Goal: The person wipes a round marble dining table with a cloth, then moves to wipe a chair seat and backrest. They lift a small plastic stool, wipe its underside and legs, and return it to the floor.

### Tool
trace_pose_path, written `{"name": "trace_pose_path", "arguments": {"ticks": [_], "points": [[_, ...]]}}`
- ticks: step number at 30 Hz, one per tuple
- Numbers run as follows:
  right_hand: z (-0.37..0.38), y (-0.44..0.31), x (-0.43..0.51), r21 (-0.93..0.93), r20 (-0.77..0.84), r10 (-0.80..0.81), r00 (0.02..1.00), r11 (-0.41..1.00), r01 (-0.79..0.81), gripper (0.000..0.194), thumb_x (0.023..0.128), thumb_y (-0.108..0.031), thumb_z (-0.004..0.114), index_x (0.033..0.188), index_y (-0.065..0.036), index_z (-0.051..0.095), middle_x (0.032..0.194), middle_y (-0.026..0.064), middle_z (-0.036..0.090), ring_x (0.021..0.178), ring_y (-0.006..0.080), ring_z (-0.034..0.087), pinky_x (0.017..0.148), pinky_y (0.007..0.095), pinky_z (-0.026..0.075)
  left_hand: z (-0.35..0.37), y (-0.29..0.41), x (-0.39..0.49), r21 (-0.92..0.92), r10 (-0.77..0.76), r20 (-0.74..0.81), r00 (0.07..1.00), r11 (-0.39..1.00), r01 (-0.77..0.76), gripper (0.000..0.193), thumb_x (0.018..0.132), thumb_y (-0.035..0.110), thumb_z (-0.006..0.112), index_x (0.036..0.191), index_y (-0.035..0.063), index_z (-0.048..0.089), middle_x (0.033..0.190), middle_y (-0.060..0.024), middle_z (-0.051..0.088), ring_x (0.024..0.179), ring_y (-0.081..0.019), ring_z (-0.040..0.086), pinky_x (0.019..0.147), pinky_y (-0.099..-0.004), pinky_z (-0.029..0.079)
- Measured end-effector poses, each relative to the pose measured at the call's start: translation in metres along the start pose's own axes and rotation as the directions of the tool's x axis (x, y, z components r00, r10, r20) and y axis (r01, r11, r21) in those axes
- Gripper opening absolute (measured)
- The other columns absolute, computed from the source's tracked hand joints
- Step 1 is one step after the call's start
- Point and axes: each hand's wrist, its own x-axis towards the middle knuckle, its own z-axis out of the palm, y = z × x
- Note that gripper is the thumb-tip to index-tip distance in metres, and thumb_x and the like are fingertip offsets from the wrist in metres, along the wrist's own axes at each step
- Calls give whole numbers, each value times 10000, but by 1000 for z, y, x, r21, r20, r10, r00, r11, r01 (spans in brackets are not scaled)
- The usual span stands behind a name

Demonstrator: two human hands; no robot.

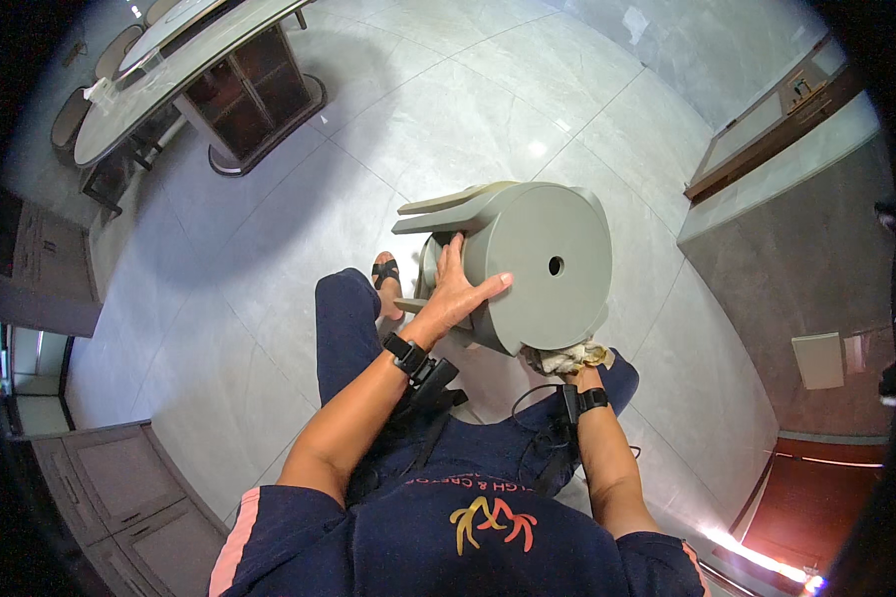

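Note:
A grey-green round plastic stool (545, 276) lies tipped on its side before me, its seat with a centre hole facing right. Its legs point left, and a second, yellowish stool (459, 198) seems nested with it. My left hand (455, 287) grips the stool at the seat's edge, thumb on the rim and fingers spread along the side. Below the seat, my right hand (586, 366) holds a crumpled, stained cloth (564, 358) against the lower edge. The cloth and the stool hide most of that hand's fingers.
Pale floor tiles (269, 291) surround me. At the upper left stands a long table (142, 97) on a cabinet-like base (246, 82), with chairs behind. Drawer cabinets (149, 500) line the lower left. A brown wall (806, 283) and a red door mat or panel (814, 507) are at right.

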Motion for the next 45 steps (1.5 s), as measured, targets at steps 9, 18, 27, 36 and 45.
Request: {"name": "trace_pose_path", "arguments": {"ticks": [9,18,27,36,45], "points": [[68,-16,-47,-145,63,-60,996,987,69,515,999,-541,493,1149,-57,586,958,81,659,856,204,658,752,360,576,-30,40,7,-325,-7,60,998,946,26,1139,743,546,760,1521,-82,214,1516,-294,307,1392,-382,360,1122,-455,350],[147,-54,-40,-358,5,4,1000,934,-2,705,907,-691,536,1260,-80,539,1094,110,619,907,239,636,804,407,580,-85,62,4,-429,-161,109,981,883,192,666,807,563,687,1298,150,508,1119,-42,573,953,-173,556,636,-316,442],[128,-39,-57,-556,-52,29,998,829,-53,656,1040,-522,402,1364,39,504,1276,176,630,1087,261,649,904,407,562,-69,1,12,-305,-124,157,980,937,168,1072,799,478,761,1537,-51,192,1476,-249,395,1389,-335,370,1141,-459,307],[226,-124,-106,-608,142,-595,791,578,544,679,1023,-567,405,1238,45,607,1139,180,672,996,249,682,863,362,571,-28,0,-14,-141,63,-117,991,987,-79,1013,888,412,682,1568,-1,55,1542,-283,268,1426,-381,292,1173,-437,250],[254,-31,-47,-390,815,-180,551,-873,291,551,815,-382,726,1319,-189,613,1444,117,490,1188,351,479,975,489,407,-9,-25,-30,-286,206,-130,970,929,-236,1116,818,291,707,1570,39,-78,1585,-286,69,1474,-416,70,1202,-499,98]]}}
